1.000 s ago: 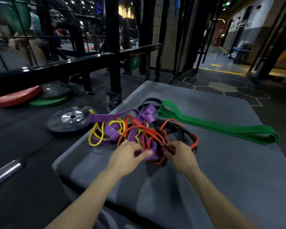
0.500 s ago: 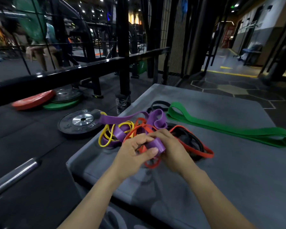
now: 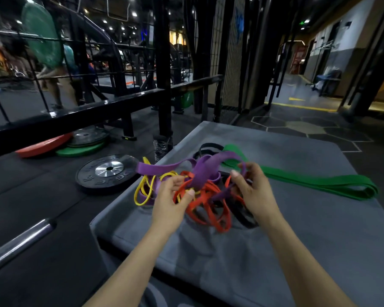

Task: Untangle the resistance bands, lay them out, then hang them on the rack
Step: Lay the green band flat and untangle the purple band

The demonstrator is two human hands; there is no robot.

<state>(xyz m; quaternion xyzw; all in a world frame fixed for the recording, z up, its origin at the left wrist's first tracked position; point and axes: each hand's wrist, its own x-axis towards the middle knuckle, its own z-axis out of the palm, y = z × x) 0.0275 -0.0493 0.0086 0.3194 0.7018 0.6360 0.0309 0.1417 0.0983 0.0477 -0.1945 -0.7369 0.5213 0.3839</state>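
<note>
A wide purple rubber band (image 3: 200, 171) looped up through a knotted heap of thin yellow (image 3: 145, 189), flat red (image 3: 211, 207) and black bands (image 3: 242, 214); a long green band (image 3: 315, 182) lay stretched flat beside it.

Floor: dark rubber matting (image 3: 42, 218); hexagon markings (image 3: 306, 127) and a yellow line toward the corridor.
Surface: grey padded platform (image 3: 275, 251), foreground.
Left: black weight plate (image 3: 108, 171) flat on floor; red and green plates (image 3: 60, 145) stacked behind; steel bar (image 3: 18, 242).
Behind: black rack rails (image 3: 98, 107), mesh.
Light: dim, ceiling spots.
</note>
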